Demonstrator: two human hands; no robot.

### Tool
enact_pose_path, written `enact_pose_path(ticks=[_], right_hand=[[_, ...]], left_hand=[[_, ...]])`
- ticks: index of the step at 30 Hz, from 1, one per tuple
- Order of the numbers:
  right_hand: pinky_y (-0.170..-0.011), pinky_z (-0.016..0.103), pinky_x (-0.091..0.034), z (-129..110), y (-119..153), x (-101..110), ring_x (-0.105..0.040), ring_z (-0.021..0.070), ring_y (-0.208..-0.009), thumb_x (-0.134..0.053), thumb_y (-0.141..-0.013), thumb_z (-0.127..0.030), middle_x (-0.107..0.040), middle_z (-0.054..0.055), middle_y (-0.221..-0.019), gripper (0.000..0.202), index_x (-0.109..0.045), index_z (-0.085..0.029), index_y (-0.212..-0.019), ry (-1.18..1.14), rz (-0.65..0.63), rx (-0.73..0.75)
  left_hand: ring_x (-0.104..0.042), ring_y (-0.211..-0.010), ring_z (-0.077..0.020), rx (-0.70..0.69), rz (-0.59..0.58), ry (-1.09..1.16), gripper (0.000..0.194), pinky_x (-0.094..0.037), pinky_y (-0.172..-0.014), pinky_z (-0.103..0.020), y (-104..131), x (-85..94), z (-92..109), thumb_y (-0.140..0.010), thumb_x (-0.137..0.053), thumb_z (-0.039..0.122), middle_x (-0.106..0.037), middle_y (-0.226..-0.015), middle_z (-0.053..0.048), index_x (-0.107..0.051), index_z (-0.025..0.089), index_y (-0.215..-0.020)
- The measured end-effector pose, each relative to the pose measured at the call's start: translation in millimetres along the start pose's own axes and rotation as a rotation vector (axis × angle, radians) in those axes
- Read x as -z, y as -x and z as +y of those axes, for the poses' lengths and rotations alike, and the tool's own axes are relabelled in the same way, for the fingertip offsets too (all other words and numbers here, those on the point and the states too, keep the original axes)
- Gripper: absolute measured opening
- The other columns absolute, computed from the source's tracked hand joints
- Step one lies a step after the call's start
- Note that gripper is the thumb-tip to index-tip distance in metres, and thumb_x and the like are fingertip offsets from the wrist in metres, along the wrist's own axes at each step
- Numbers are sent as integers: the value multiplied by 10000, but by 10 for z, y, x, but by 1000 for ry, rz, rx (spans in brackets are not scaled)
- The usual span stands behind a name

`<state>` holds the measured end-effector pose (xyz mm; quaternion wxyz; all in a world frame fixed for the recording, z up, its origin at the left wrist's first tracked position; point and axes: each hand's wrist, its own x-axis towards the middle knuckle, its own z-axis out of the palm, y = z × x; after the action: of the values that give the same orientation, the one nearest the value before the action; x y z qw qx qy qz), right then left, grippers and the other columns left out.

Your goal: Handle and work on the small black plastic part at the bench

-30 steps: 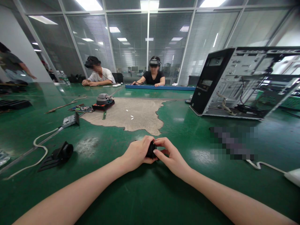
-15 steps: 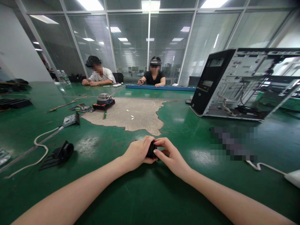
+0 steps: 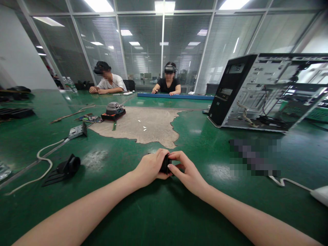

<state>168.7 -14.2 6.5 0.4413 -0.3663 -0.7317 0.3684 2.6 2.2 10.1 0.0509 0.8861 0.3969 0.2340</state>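
Between my two hands, low over the green table point(image 3: 143, 212), is a small black object point(image 3: 165, 165), mostly covered by fingers. My left hand point(image 3: 151, 166) wraps round its left side. The thumb and fingertips of my right hand point(image 3: 187, 171) pinch its right edge. What the object is cannot be made out. Beyond the hands lies a bare tan patch point(image 3: 153, 124) with a ragged edge and a few small white scraps on it.
An open computer case point(image 3: 230, 92) stands at the right. At the left are a black plastic part point(image 3: 69, 165), a metal bracket point(image 3: 77, 130) and a white cable point(image 3: 41, 150). A heatsink fan point(image 3: 114, 108) sits farther back. Two people sit across the table.
My hands and the black object show almost no movement. Across the table, the hand of the person in black has lowered slightly.
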Motion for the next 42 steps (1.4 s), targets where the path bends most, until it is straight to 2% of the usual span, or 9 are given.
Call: enact_pose_path(ticks=[5,12,19,23,30,32,36,39,42], right_hand=[[-685,299,-513,13,-12,-3,-566,155,-834,-469,-803,-183,-549,42,-938,248,-440,-210,-1048,-85,-100,-133],[-727,297,-495,-1,16,5,-521,175,-928,-522,-772,-186,-507,42,-982,188,-506,-213,-958,21,-10,25],[-674,283,-519,40,-5,-10,-551,158,-888,-489,-802,-201,-513,46,-999,218,-435,-210,-1013,-110,-49,-118],[-664,293,-516,27,-10,-6,-567,144,-797,-488,-806,-208,-545,31,-904,169,-444,-203,-969,-83,-73,-157],[-709,309,-498,-17,48,17,-523,179,-888,-592,-721,-189,-503,45,-959,259,-469,-222,-946,61,61,49],[-713,315,-494,-8,43,37,-532,179,-883,-581,-730,-203,-516,48,-953,257,-465,-219,-960,60,98,15],[-703,314,-489,36,-3,73,-576,162,-813,-578,-737,-266,-568,25,-889,215,-464,-204,-908,-42,133,-166],[-690,312,-492,59,-49,65,-604,153,-743,-595,-726,-296,-609,14,-816,246,-474,-195,-915,-179,42,-260],[-722,322,-484,67,-104,41,-613,163,-754,-621,-704,-309,-635,22,-805,237,-537,-172,-878,-215,-50,-252]], left_hand=[[-573,-834,-230,8,-2,-13,550,-457,-687,-330,8,-9,-12,-649,-637,278,-497,-1028,-52,-311,211,-1087],[-578,-822,-223,6,-11,-22,542,-462,-682,-320,10,-5,-2,-658,-636,278,-500,-1019,-53,-310,198,-1084],[-584,-819,-230,18,6,-4,534,-459,-676,-327,4,-20,-3,-649,-641,308,-511,-998,-48,-334,210,-1074],[-582,-830,-233,20,0,-3,556,-454,-683,-329,7,-14,-2,-649,-644,312,-507,-1018,-48,-323,218,-1094],[-590,-830,-241,115,-13,-35,590,-453,-674,-334,5,-4,-58,-645,-645,305,-508,-1037,-52,-307,220,-1122],[-592,-828,-242,123,1,-37,582,-453,-671,-331,5,-4,-74,-654,-637,350,-515,-1023,-54,-316,215,-1120],[-594,-816,-239,107,11,-53,568,-455,-662,-324,4,1,-75,-654,-634,391,-521,-1009,-54,-333,209,-1100],[-594,-806,-236,78,7,-54,554,-459,-655,-321,9,0,-58,-656,-636,365,-522,-1004,-53,-332,203,-1090],[-591,-816,-233,30,14,-41,561,-462,-672,-327,20,-24,-37,-656,-640,341,-515,-1026,-62,-324,201,-1097]])
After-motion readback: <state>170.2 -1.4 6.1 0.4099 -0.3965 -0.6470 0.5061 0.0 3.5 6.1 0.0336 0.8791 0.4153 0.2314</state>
